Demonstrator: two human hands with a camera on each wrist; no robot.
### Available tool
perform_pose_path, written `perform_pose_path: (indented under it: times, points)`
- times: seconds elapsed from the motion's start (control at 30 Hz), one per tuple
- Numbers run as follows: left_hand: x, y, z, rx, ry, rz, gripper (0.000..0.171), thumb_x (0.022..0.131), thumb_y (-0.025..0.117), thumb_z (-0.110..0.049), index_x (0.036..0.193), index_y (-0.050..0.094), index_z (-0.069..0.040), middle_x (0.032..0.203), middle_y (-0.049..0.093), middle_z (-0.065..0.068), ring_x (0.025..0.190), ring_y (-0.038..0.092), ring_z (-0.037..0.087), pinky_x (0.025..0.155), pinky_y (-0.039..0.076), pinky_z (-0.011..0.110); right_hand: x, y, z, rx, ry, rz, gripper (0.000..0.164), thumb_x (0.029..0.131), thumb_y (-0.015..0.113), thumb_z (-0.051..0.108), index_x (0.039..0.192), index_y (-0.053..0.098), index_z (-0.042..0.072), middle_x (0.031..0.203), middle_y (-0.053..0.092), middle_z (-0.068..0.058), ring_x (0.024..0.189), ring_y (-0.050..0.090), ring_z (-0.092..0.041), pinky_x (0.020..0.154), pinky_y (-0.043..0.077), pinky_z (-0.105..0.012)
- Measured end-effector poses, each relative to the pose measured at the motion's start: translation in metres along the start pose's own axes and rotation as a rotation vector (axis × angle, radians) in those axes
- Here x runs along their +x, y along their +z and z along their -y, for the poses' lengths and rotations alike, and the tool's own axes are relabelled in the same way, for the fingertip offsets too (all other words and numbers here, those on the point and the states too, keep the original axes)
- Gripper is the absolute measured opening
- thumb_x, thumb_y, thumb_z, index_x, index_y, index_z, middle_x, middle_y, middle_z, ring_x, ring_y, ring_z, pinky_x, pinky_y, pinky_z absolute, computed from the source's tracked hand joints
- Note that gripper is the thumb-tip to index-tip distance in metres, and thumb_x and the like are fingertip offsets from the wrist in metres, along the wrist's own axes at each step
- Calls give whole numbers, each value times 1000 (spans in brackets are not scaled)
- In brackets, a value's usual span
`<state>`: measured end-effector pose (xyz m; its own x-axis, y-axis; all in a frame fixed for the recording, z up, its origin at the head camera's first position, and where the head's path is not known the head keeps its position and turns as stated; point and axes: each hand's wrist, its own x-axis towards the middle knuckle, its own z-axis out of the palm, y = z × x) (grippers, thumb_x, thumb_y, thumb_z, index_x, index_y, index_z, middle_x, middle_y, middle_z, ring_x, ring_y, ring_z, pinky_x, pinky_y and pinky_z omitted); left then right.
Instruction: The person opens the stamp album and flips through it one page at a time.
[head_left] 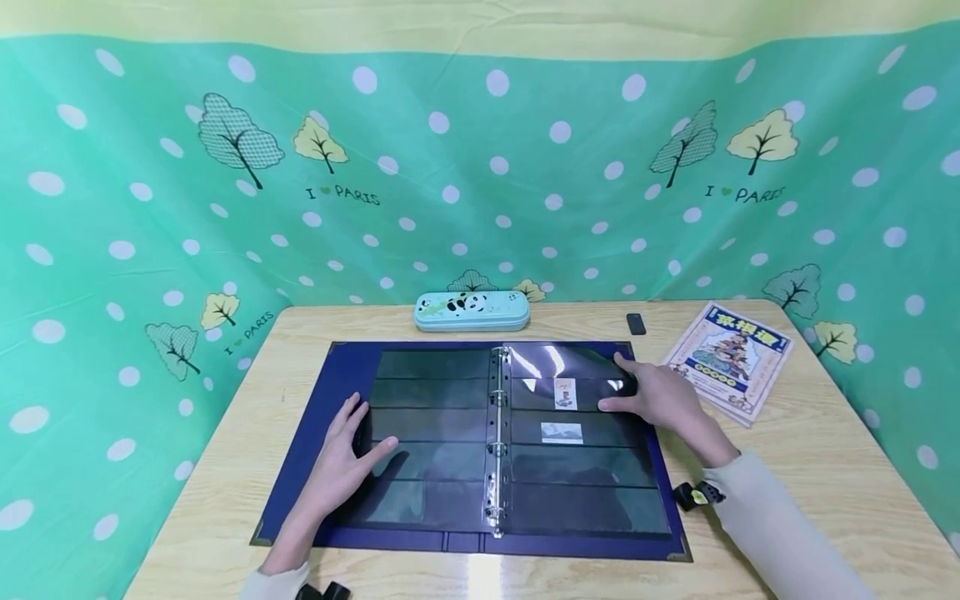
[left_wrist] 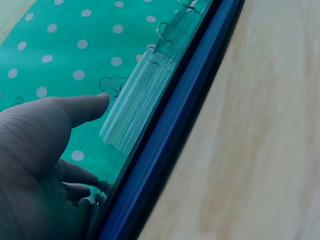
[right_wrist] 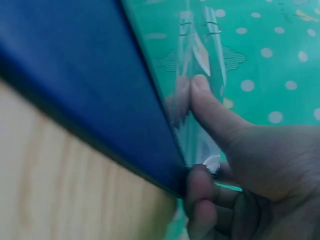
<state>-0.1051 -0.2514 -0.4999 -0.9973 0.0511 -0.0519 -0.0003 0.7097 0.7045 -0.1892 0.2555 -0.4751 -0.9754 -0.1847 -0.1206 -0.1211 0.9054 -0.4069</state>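
Note:
A navy ring binder album (head_left: 300,467) lies spread on the table, with dark pocketed stamp pages on both sides of its metal rings (head_left: 497,450). Two stamps show on the right-hand page (head_left: 585,508): an upright one (head_left: 566,395) and a wider grey one (head_left: 562,432) below it. My left hand (head_left: 341,467) rests at the left page's outer edge, thumb and fingers spread apart. At the upper outer edge of the right page, my right hand (head_left: 660,396) holds the page, thumb (right_wrist: 212,102) over its glossy face and fingers (right_wrist: 200,195) curled at the edge.
Behind the album stands a light blue pencil case (head_left: 472,311) with a panda picture. A small black object (head_left: 636,323) lies to its right. Farther right is a colourful booklet (head_left: 731,358), near the right forearm. A green dotted curtain (head_left: 480,183) hangs beyond the wooden table (head_left: 795,500).

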Motion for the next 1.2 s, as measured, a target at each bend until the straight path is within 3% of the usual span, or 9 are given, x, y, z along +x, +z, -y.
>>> perform_pose_path:
  times: [0.2, 0.3, 0.53, 0.67, 0.77, 0.87, 0.97, 1.07, 1.2]
  points:
    - [2, 1, 0, -3, -5, 4, 99, 104, 78, -46, 171, 30, 8, 183, 11, 28, 167, 7, 54, 126, 21, 78, -5, 0, 2, -37, -50, -64, 89, 92, 88, 54, 158, 59, 1, 86, 72, -21, 56, 45, -19, 52, 33, -33]
    - [1, 1, 1, -1, -5, 2, 99, 104, 78, -46, 170, 30, 9, 183, 12, 28, 167, 8, 55, 126, 21, 78, -5, 1, 5, -34, -74, -89, 83, 94, 88, 50, 154, 63, -2, 120, 76, -31, 73, 66, -29, 60, 50, -42]
    - [0, 0, 2, -8, 8, -8, 98, 104, 78, -43, 170, 29, 10, 182, 11, 29, 167, 7, 55, 126, 20, 79, -7, 4, 4, 96, -38, -30, 103, 98, 85, 46, 168, 35, -11, 64, 55, -6, 55, 49, -22, 62, 46, -42]
    - [-1, 0, 0, -16, 16, -9, 97, 104, 78, -43, 170, 30, 10, 182, 12, 29, 166, 7, 56, 125, 20, 80, -16, 5, 3, 172, -57, -64, 109, 101, 83, 38, 173, 16, -10, 122, 71, -38, 99, 72, -53, 87, 60, -61]
    - [0, 1, 0, -25, 18, -6, 97, 104, 78, -42, 170, 29, 11, 182, 12, 30, 166, 7, 56, 126, 19, 80, -27, 5, 3, 244, -73, -75, 109, 103, 82, 29, 174, 8, -8, 165, 35, -46, 140, 49, -67, 113, 45, -76]
    - [0, 1, -1, -39, 19, -6, 95, 105, 77, -40, 169, 30, 11, 182, 12, 30, 166, 7, 56, 126, 19, 79, -40, 6, 2, 291, -90, -67, 108, 102, 82, 23, 174, 8, -7, 154, 50, -46, 130, 62, -61, 107, 53, -70]
    - [0, 0, -3, -63, 20, -22, 89, 106, 76, -37, 168, 34, 12, 181, 16, 30, 166, 10, 56, 126, 22, 79, -55, 6, 2, 306, -106, -47, 105, 101, 84, 20, 175, 13, -7, 111, 74, -31, 89, 73, -37, 76, 61, -47]
    - [0, -2, -4, -86, 14, -42, 83, 108, 74, -34, 166, 38, 12, 180, 20, 30, 166, 13, 55, 126, 25, 76, -70, 6, 3, 317, -119, -21, 103, 100, 85, 19, 174, 18, -8, 87, 63, -6, 69, 54, -14, 60, 45, -30]
    - [0, -3, -5, -100, -5, -51, 79, 109, 73, -32, 166, 39, 11, 180, 22, 29, 166, 15, 54, 127, 27, 74, -87, 3, 2, 348, -134, 41, 100, 100, 85, 20, 170, 23, -13, 89, 58, 3, 71, 50, -7, 62, 44, -26]
